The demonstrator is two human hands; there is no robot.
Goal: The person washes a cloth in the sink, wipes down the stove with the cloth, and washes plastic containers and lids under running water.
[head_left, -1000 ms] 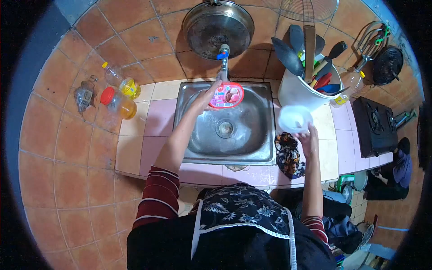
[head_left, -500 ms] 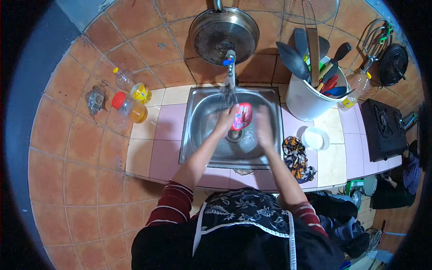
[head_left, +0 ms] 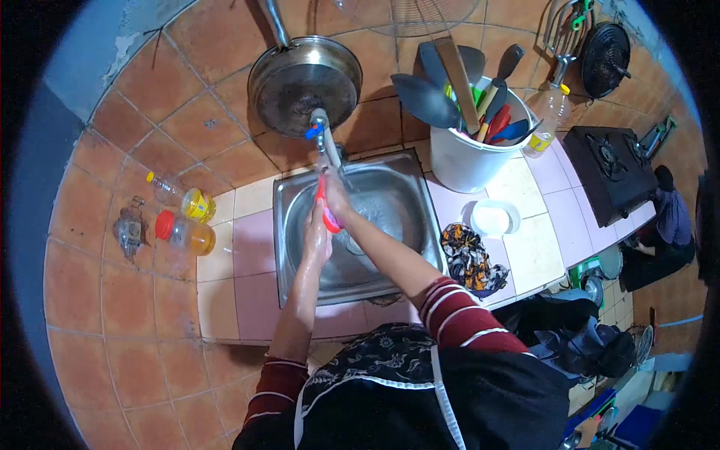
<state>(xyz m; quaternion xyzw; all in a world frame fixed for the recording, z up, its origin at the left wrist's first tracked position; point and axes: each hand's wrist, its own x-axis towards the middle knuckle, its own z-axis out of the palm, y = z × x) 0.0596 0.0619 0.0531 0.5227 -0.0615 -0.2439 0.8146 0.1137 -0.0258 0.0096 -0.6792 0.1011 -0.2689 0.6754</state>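
A small red-and-pink plastic dish [head_left: 331, 220] is tilted nearly edge-on over the sink, between my two hands. My left hand [head_left: 316, 229], wet and closed, grips it from the left side. Against its other side lies my right hand [head_left: 337, 196], with fingers stretched up toward the tap; their tips are blurred and partly lost in the water. The tap [head_left: 319, 124] has a blue handle, and its stream falls on my hands. Below them is the metal sink [head_left: 390, 274]. Part of the dish is hidden by my hands.
A white bucket of cooking utensils [head_left: 466, 166] stands right of the sink, near a white bowl [head_left: 493, 217] and a patterned cloth [head_left: 471, 259]. Bottles and a red-lidded jar [head_left: 184, 232] stand left. A pan [head_left: 304, 82] hangs behind the tap. Another person [head_left: 667, 225] is at the far right.
My right hand, apart from the dish before, has come left against it. The dish has turned from face-up to edge-on and moved closer to the tap. The camera view has shifted.
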